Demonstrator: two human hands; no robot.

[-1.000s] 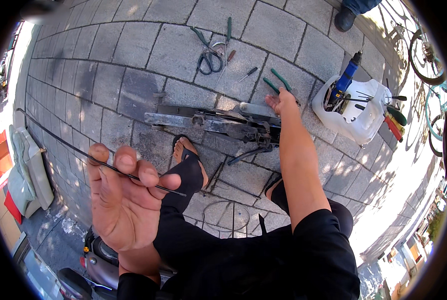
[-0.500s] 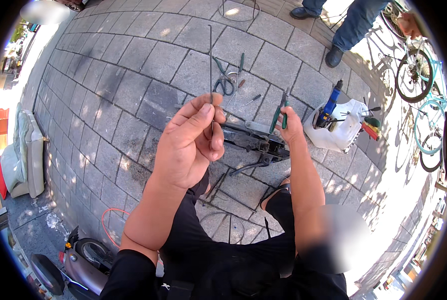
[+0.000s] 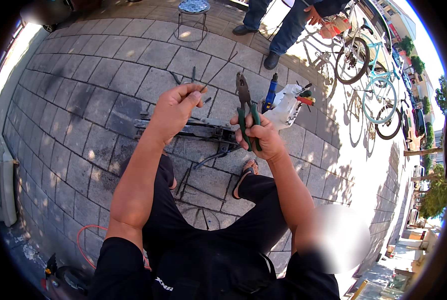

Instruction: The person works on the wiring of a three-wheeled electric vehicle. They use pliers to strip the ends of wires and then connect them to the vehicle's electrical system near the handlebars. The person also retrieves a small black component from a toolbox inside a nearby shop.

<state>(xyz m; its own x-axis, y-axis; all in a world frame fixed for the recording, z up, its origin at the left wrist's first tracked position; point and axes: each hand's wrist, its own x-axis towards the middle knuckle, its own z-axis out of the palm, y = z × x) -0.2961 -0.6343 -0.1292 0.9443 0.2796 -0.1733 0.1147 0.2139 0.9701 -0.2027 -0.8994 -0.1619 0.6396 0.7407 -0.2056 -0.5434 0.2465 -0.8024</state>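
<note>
My left hand (image 3: pixel 177 111) pinches a thin dark metal rod (image 3: pixel 221 69) between thumb and fingers. The rod slants up and to the right. In my right hand (image 3: pixel 264 137) are pliers (image 3: pixel 242 92) with dark green handles, jaws pointing up and slightly parted, with nothing between them. Rod and pliers are apart. Below both hands, a long black metal mechanism (image 3: pixel 211 131) lies on the paving between my feet, partly hidden by my left arm. Just beyond my left hand, green-handled tools (image 3: pixel 193 74) lie on the ground, mostly covered by that hand.
Right of the pliers stands a white plastic container (image 3: pixel 283 107) holding a blue tool (image 3: pixel 270 92) and other tools. Another person's legs (image 3: pixel 286 35) are beyond it. A round stool (image 3: pixel 193 6) stands far off, bicycles (image 3: pixel 378 95) at right. An orange hose (image 3: pixel 79 245) lies lower left.
The pliers have come up and left, toward my left hand, and show their jaws fully. The rod has tipped from upright to slanting right. My view has shifted right.
</note>
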